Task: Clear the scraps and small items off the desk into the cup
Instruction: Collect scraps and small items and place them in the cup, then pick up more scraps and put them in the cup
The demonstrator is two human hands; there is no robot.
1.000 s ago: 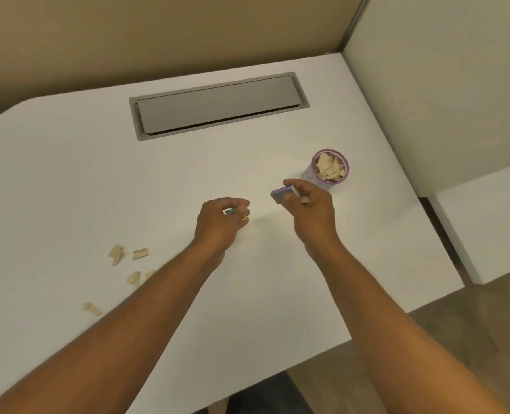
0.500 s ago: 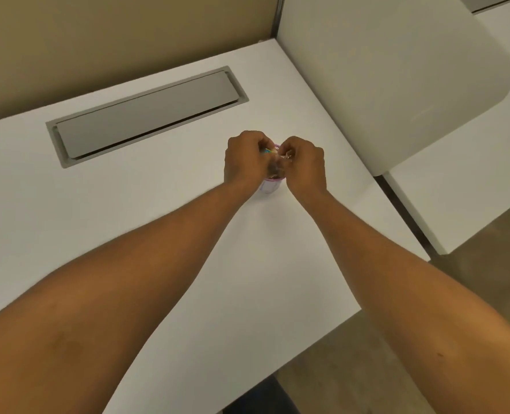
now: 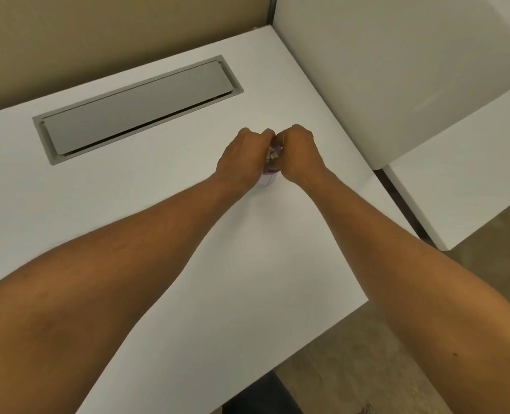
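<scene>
A small clear cup (image 3: 267, 179) with a purple rim stands on the white desk (image 3: 277, 264), towards its right side. Only the cup's lower front shows. My left hand (image 3: 241, 158) and my right hand (image 3: 299, 153) are both over its mouth, knuckles nearly touching and fingers curled down. In the gap between them a few pale and purple bits (image 3: 274, 153) show at the cup's opening. The curled fingers hide whether either hand holds anything.
A grey cable-tray lid (image 3: 137, 109) is set into the desk at the back. A white divider panel (image 3: 397, 70) rises along the right edge, with another white desk (image 3: 463, 186) beyond it. The desk's front edge and the floor lie at bottom right.
Both hands carried their small items from mid-desk to the cup and closed in over its mouth. The view shifted, so the scraps on the left are out of frame.
</scene>
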